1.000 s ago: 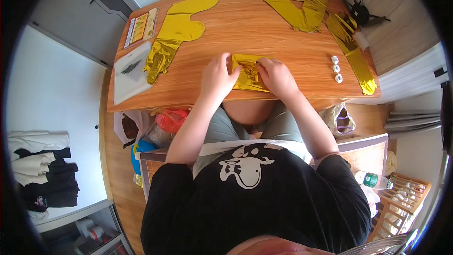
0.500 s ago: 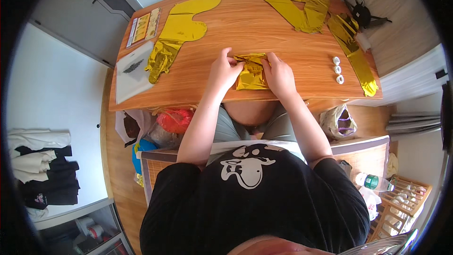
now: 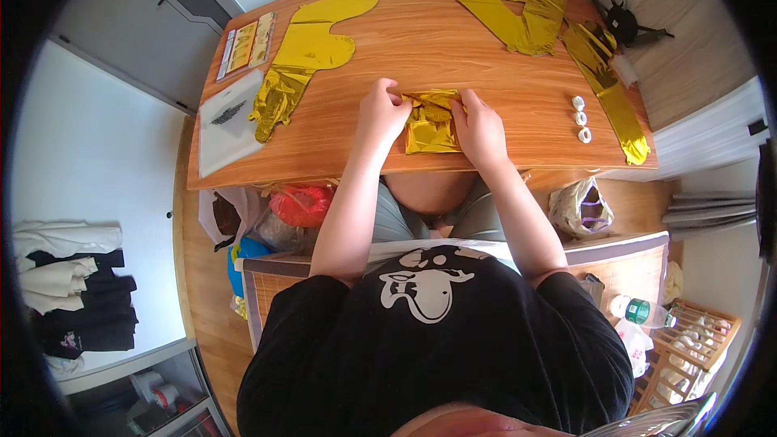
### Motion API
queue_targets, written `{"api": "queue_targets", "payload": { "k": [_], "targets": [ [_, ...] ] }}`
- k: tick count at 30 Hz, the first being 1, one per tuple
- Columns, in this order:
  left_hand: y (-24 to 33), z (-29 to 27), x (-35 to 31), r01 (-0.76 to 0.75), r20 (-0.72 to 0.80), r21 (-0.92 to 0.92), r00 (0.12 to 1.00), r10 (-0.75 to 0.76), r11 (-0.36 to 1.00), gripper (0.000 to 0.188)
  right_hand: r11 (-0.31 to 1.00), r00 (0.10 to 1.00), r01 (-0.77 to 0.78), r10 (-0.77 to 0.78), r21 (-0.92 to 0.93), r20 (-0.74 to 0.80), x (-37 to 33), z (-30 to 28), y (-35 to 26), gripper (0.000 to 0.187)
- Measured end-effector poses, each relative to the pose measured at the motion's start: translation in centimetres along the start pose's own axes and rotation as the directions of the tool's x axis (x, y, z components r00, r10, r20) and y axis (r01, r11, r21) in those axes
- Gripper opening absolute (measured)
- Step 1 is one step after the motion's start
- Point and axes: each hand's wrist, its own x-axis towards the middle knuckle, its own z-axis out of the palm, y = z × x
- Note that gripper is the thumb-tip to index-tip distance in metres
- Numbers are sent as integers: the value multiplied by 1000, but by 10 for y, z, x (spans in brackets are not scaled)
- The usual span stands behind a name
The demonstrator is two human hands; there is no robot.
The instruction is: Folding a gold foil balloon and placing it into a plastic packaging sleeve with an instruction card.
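A crinkled gold foil balloon (image 3: 433, 133), folded into a rough rectangle, lies flat near the table's front edge. At its upper left corner my left hand (image 3: 384, 113) pinches the foil between thumb and bent fingers. My right hand (image 3: 481, 125) grips the right side, its thumb lying on the foil and its fingers curled at the edge; the fingertips are partly hidden. Farther off to the left lies a flat gold foil balloon (image 3: 317, 36), and another (image 3: 506, 16) is spread at the back. A long narrow foil piece (image 3: 603, 85) runs down the right side.
Three small white rolls (image 3: 580, 119) stand in a row on the table's right. On the left are a clear plastic sleeve (image 3: 227, 133) and a flat printed package (image 3: 247, 47). A black router-like device (image 3: 622, 26) sits at the back right. Bags (image 3: 301, 205) hang below the table.
The upper edge of the folded foil has opened out flatter between my hands. My left hand has moved slightly up and to the left; the right hand stays nearly in place.
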Motion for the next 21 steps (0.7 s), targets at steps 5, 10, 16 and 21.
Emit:
{"api": "queue_targets", "payload": {
  "k": [5,10,16,21],
  "targets": [
    [7,1,-10,-78,-38,30,996,80,996,47,1000,1000,-5,5,3,3,0,1,1,20],
    [18,10,-24,-261,-122,125,953,276,957,45,1000,1000,-12,12,2,-2,2,1,2,20],
    [5,13,-21,-596,-26,284,778,628,751,43,999,998,-49,50,-20,41,6,1,1,19],
    [7,9,-27,-659,52,411,707,705,630,51,999,1000,-7,8,-45,27,6,2,0,21]
  ]
}}
